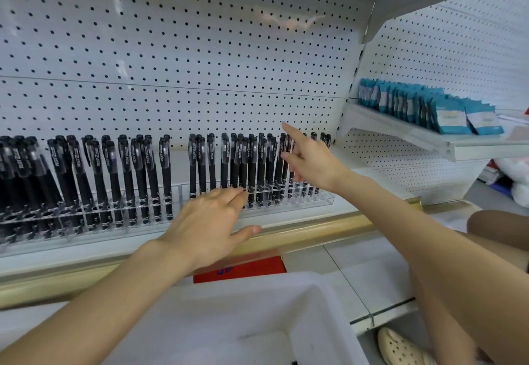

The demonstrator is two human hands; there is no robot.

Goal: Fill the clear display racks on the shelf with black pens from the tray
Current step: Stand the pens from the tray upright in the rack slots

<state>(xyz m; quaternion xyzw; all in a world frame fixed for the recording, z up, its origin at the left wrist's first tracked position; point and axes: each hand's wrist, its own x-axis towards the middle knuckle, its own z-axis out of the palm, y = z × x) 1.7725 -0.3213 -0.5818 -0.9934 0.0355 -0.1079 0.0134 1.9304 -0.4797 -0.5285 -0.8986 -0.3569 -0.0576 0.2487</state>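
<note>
The left hand's [211, 221] fingers [237, 195] lie straight and loose, gripping nothing, tips touching the front of the right-hand clear rack [323, 197]. At its 1 o'clock, the right hand [315, 164] is spread open, index finger [289, 131] raised and the others touching the caps of the black pens [252, 164] standing upright in that rack. More pens fill the left rack [86, 215] at 9 o'clock. Both racks sit on the shelf [300, 221]. The white tray [323, 293] lies at 6 o'clock, blue packets [446, 109] at 2 o'clock.
</note>
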